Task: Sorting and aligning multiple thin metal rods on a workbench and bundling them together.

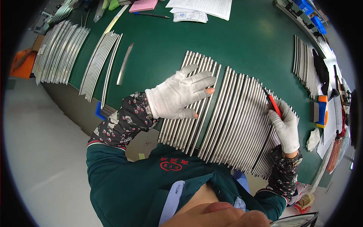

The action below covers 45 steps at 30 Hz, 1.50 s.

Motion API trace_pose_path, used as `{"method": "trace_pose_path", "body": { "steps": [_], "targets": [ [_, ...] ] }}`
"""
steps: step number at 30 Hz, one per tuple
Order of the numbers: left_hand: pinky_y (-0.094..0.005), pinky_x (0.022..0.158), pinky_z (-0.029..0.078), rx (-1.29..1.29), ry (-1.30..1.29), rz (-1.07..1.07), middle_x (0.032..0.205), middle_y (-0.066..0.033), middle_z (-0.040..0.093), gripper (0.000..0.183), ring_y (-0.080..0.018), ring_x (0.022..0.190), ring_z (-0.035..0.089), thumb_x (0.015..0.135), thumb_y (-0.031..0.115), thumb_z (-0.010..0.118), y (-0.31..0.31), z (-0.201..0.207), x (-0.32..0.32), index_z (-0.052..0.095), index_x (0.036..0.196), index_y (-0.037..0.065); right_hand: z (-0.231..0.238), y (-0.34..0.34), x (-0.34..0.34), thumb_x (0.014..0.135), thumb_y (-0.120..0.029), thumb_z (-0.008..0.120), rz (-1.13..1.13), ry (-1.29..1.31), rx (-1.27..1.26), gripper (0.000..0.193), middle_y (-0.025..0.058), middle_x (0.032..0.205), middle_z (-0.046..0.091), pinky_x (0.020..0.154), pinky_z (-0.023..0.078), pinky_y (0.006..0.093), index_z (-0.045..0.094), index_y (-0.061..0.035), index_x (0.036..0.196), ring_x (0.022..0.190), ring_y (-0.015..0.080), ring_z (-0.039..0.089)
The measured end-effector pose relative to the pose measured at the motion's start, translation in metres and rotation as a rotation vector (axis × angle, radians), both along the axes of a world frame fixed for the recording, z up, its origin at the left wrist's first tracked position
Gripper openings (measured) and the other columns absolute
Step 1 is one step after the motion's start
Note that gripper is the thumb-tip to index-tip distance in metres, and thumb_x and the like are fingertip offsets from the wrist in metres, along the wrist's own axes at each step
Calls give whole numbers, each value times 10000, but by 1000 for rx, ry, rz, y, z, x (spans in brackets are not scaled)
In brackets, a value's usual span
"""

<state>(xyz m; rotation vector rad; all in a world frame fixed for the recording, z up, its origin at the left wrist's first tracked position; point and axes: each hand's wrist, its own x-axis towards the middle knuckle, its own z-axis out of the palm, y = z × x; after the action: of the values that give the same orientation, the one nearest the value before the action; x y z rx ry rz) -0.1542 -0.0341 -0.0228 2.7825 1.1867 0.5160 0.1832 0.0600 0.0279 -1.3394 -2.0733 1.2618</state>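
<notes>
Slim silvery metal rods [230,125] lie side by side in a broad row near the bench's front edge, split by a narrow gap. Across the left group of rods [181,130] rests my left hand [181,90], white-gloved, its fingers spread and some fingertips bare. It grips nothing. My right hand [285,125], also gloved, is closed round a red pen-like tool [274,106] with a thin dark tip. That tip points up and left over the far ends of the right group. Its exact kind is not clear.
On the green bench [151,45], a flat metal strip [125,64], more rods [99,64] and bagged rods [60,53] lie left. Papers [204,7], a pen [152,15] and pink notes [143,5] sit at the back. Another rod group [303,66] and an orange-and-blue object [322,111] are right.
</notes>
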Motion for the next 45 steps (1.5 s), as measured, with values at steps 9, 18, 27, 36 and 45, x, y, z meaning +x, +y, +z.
{"method": "trace_pose_path", "body": {
  "steps": [9,18,27,36,45],
  "targets": [
    [-608,1092,275,8,-22,16,1485,-230,380,842,-404,1329,414,896,609,482,-2,-7,-2,218,1546,143,-1,-11,24,927,-60,628,-108,5,52,233,-9,857,603,719,443,205,612,44,1134,767,53,511],
    [-608,1105,259,18,19,19,1488,-230,379,859,-402,1335,412,883,606,495,0,-8,-1,213,1549,142,-10,-17,50,936,-63,630,-189,35,15,242,-6,883,618,720,436,187,605,54,1146,788,42,525],
    [-604,1121,238,37,25,18,1498,-231,365,798,-400,1350,400,954,651,327,3,-10,6,230,1539,116,-15,-21,68,940,-63,628,-195,9,16,231,2,883,641,730,442,194,616,54,1139,791,44,534],
    [-594,1134,222,49,33,8,1488,-224,374,839,-392,1368,378,929,679,328,7,-6,21,245,1530,100,-19,-24,76,949,-81,626,-206,7,-25,250,22,945,669,786,456,202,613,62,1154,845,56,564],
    [-594,1128,239,-5,105,25,1458,-214,383,894,-377,1352,391,839,672,474,9,-1,31,287,1477,75,-23,-21,69,944,-67,625,-202,23,-58,238,8,940,666,779,451,195,619,49,1152,831,51,561]
  ]
}}
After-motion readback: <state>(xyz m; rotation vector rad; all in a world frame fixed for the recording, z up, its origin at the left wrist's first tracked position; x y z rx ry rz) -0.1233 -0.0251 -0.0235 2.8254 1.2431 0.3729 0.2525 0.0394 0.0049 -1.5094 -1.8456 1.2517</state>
